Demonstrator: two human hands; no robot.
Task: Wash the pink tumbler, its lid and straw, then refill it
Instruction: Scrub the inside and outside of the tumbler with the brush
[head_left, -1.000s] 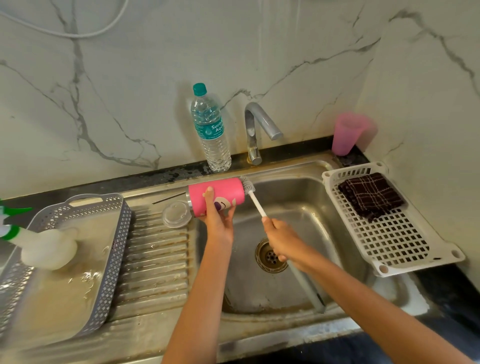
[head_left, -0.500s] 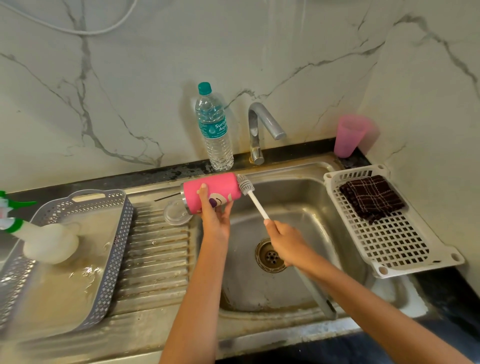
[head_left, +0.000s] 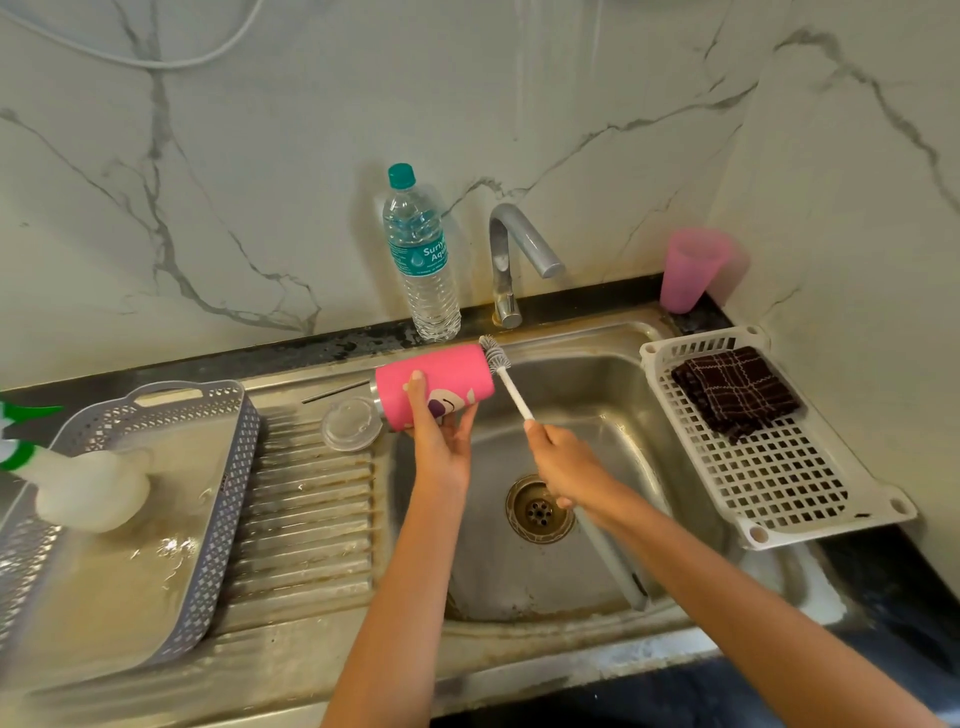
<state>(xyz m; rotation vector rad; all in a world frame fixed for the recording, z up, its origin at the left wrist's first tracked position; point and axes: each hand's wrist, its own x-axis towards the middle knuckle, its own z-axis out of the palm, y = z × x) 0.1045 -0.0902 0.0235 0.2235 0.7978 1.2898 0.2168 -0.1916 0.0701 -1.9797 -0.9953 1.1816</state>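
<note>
Pink tumbler (head_left: 452, 374) lies sideways over left edge of sink (head_left: 597, 338), left grip (head_left: 444, 441) curled round its body to steady it while right grip (head_left: 569, 467) clamps brush (head_left: 511, 387) by handle, w/ bristles against its right-hand end; lid (head_left: 350, 423) & straw (head_left: 335, 392) lie beside on drainer (head_left: 311, 493).

There is one pink tumbler (head_left: 452, 371), one clear lid (head_left: 350, 425), one bottle brush (head_left: 511, 387) and one thin dark rod (head_left: 335, 391), possibly the straw. Also one water bottle (head_left: 423, 270), one pink cup (head_left: 691, 270), one spray bottle (head_left: 88, 488), one folded cloth (head_left: 735, 392). Baskets number two: grey basket (head_left: 228, 467), white basket (head_left: 779, 493).
</note>
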